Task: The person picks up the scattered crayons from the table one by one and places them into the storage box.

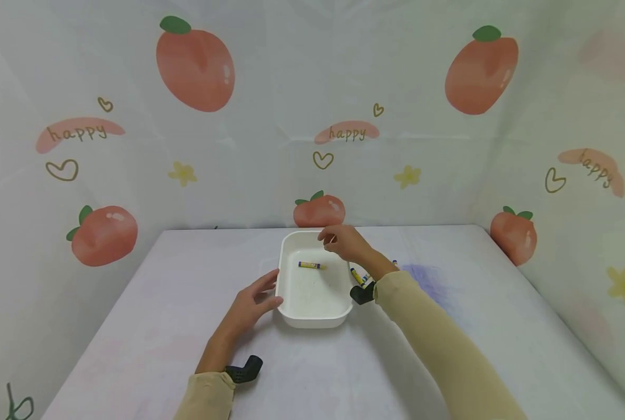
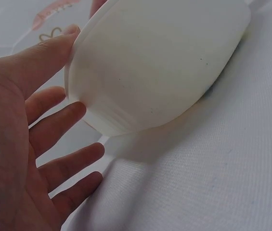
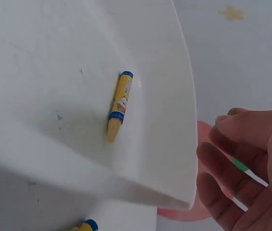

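A white plastic tray [image 1: 312, 322] stands mid-table, with one yellow crayon [image 1: 311, 265] banded in blue lying on its floor. In the right wrist view that crayon [image 3: 120, 103] has a pale, bare tip. My left hand [image 1: 251, 303] is at the tray's left side, thumb at the rim and fingers spread along the outer wall; the left wrist view shows the fingers extended beside the tray [image 2: 150, 72]. Over the tray's far right corner hovers my right hand [image 1: 346, 244], its fingers loosely bent. Nothing shows between those fingers [image 3: 217, 192] in the right wrist view.
Right of the tray lie several more crayons [image 1: 358, 276], partly hidden by the right wrist. Purple colouring marks the white tablecloth [image 1: 425, 280] beside them. A printed fabric backdrop [image 1: 270, 116] rises behind the table's far edge.
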Motion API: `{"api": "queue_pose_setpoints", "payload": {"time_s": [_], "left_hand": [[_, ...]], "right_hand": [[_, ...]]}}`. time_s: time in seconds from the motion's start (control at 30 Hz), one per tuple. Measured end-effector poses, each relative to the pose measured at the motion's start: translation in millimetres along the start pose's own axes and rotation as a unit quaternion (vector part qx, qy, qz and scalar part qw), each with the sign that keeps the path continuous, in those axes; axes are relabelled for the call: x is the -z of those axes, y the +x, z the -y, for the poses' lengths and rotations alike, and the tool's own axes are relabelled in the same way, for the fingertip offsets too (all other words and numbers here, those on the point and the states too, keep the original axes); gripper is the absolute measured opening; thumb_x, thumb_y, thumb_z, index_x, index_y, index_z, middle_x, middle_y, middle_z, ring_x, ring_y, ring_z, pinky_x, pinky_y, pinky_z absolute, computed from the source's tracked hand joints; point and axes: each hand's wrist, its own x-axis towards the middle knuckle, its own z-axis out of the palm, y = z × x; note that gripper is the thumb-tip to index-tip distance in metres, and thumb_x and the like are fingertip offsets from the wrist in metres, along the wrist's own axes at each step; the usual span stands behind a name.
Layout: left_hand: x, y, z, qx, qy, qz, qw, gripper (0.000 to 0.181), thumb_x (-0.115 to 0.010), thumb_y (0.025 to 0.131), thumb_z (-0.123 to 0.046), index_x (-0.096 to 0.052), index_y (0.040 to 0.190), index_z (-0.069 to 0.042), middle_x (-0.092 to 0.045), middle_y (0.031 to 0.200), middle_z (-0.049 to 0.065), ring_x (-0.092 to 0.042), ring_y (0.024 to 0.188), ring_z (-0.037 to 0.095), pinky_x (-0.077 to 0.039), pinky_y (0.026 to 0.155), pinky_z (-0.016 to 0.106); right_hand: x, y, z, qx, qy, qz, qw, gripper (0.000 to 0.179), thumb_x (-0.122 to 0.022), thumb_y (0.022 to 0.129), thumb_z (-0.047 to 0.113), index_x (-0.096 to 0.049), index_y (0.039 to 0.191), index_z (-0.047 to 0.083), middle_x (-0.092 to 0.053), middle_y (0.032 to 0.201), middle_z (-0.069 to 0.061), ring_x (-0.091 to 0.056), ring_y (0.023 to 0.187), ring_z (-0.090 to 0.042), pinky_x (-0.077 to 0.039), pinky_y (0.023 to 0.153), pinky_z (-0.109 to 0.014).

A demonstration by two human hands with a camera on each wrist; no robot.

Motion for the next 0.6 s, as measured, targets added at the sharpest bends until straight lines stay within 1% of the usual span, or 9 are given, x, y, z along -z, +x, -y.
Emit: {"api": "queue_pose_setpoints", "payload": {"time_s": [0.2,0.37,0.5,0.6], "left_hand": [[-0.2,0.7,0.2,0.002,0.003,0.003,1.0000,0.065,-0.072,0.087,-0.034,-0.045,0.147,-0.026,-0.054,0.139,0.007,-0.051,0.125,0.032,-0.039,0.101,0.056],[0.2,1.4,0.6,0.000,0.004,0.003,1.0000,0.066,-0.071,0.088,-0.034,-0.045,0.147,-0.024,-0.054,0.139,0.008,-0.052,0.125,0.032,-0.040,0.101,0.056],[0.4,1.6,0.9,-0.007,0.003,0.007,0.9999,0.066,-0.071,0.088,-0.033,-0.044,0.148,-0.022,-0.053,0.140,0.007,-0.052,0.124,0.031,-0.040,0.102,0.053],[0.6,0.6,0.6,-0.007,0.001,0.009,0.9999,0.066,-0.071,0.088,-0.033,-0.044,0.147,-0.024,-0.053,0.141,0.006,-0.052,0.125,0.031,-0.040,0.103,0.052]], "right_hand": [[9,-7.4,-9,-0.006,0.021,-0.032,0.9992,0.021,-0.066,0.091,0.006,-0.069,0.112,0.003,-0.065,0.096,-0.005,-0.061,0.090,-0.024,-0.053,0.077,-0.034],[18,-14.6,-18,-0.023,0.040,-0.046,0.9979,0.021,-0.066,0.092,0.008,-0.068,0.112,0.003,-0.066,0.098,-0.006,-0.061,0.090,-0.024,-0.053,0.074,-0.034],[21,-20.4,-27,-0.033,0.050,-0.060,0.9964,0.020,-0.066,0.092,0.007,-0.067,0.111,0.002,-0.065,0.098,-0.008,-0.062,0.088,-0.023,-0.052,0.071,-0.035],[20,-25.3,-33,-0.037,0.056,-0.069,0.9953,0.020,-0.066,0.092,0.008,-0.067,0.111,0.003,-0.065,0.098,-0.008,-0.063,0.085,-0.023,-0.052,0.068,-0.034]]}}
